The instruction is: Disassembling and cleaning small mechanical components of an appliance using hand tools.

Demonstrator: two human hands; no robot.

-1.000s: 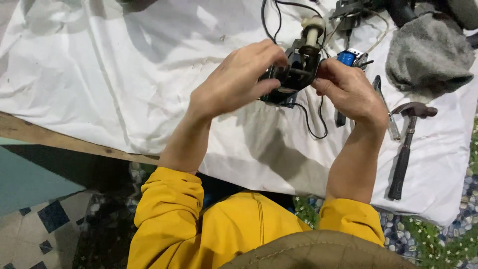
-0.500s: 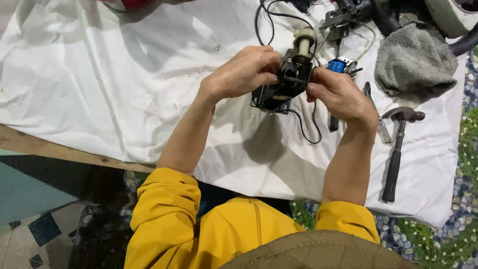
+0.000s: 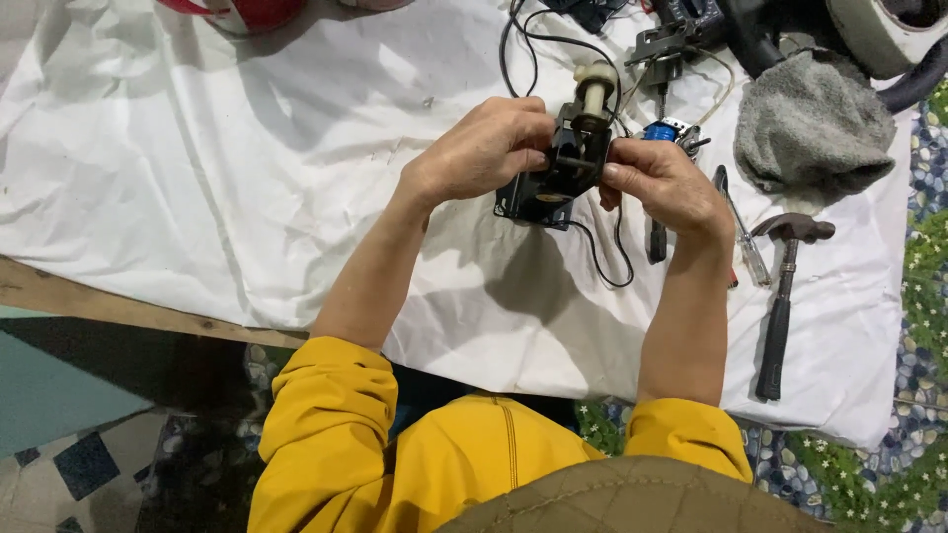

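Head cam, steep down, close over cloth [image 3: 197,178]

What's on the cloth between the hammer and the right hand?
A screwdriver with a clear handle lies between the hammer and the right hand, in the head view.

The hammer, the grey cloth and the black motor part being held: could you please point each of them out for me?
hammer [image 3: 779,314], head view, on its dark handle.
grey cloth [image 3: 812,123], head view, middle of the crumpled fabric.
black motor part [image 3: 565,168], head view, on its body between the two hands.
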